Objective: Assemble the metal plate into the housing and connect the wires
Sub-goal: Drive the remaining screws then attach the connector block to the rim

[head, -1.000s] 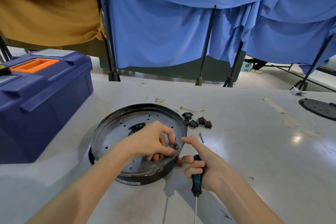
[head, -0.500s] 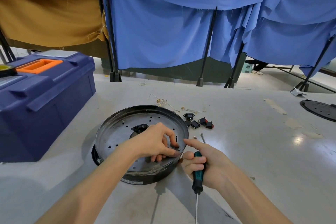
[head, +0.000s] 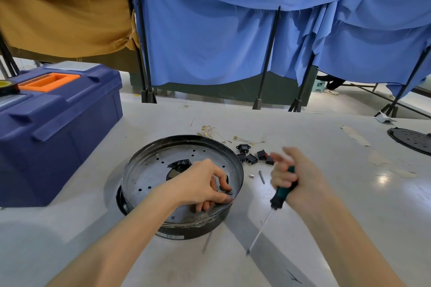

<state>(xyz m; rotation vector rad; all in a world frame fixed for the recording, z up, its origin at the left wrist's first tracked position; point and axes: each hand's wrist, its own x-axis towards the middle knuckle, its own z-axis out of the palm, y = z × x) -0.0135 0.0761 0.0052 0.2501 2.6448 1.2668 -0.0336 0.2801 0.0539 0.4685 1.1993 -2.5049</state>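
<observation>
- Nearest the camera, at about 5 o'clock from the housing, the thin shaft of a screwdriver (head: 283, 190) slants down toward the grey table (head: 326, 228), tip off the surface as far as one can tell.
- Right hand (head: 295, 178) is clenched around the screwdriver's green and black handle, blurred, held clear of the housing at its 3 o'clock side.
- Left hand (head: 201, 185) reaches into the round black housing (head: 186, 233), thumb and forefinger pinching a small screw (head: 231, 192) at the metal plate's 4 o'clock edge, other fingers resting on the plate.
- Metal plate (head: 151, 170), perforated with small holes and a dark central opening, lies inside the housing, filling it rim to rim.
- Between housing and right hand, a loose screw (head: 261, 176) and a small silver bit (head: 251, 176) lie on the table.
- At 1 o'clock from the housing, a cluster of black switches (head: 253, 157) sits just beside the rim.
- Farther, at 12 o'clock, thin wires (head: 210, 130) with brass terminals lie loose on the table.
- At 9 o'clock, well apart, a blue toolbox (head: 58, 119) with an orange handle stands shut; its contents are hidden.
- At far 2 o'clock, a black perforated disc (head: 412, 140) lies at the table edge.
</observation>
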